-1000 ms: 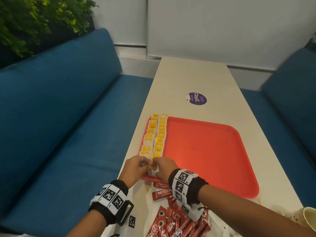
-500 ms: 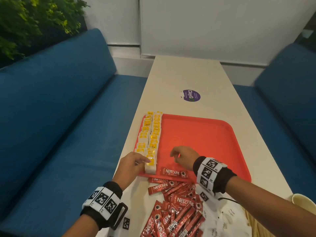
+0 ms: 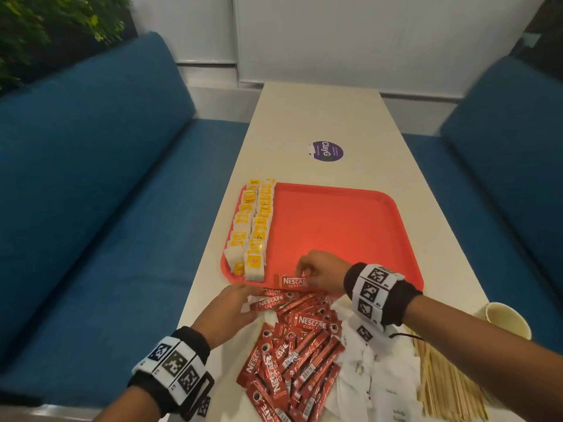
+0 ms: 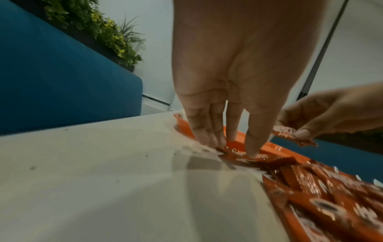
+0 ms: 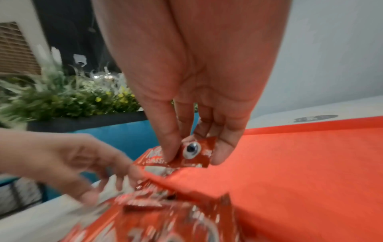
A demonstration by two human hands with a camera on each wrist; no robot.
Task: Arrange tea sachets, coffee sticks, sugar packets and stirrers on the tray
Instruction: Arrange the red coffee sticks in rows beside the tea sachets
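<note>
The right hand (image 3: 323, 274) pinches one coffee stick (image 3: 292, 282) between thumb and fingers at the near edge of the red tray (image 3: 341, 226), where tea sachets (image 3: 253, 226) stand in two rows along the left side. The left hand (image 3: 228, 312), fingers straight, presses on a stick (image 3: 271, 303) atop the pile (image 3: 292, 360) (sugar packets (image 3: 371, 373) and stirrers (image 3: 444, 388) lie beside it) on the table (image 3: 320, 117).
</note>
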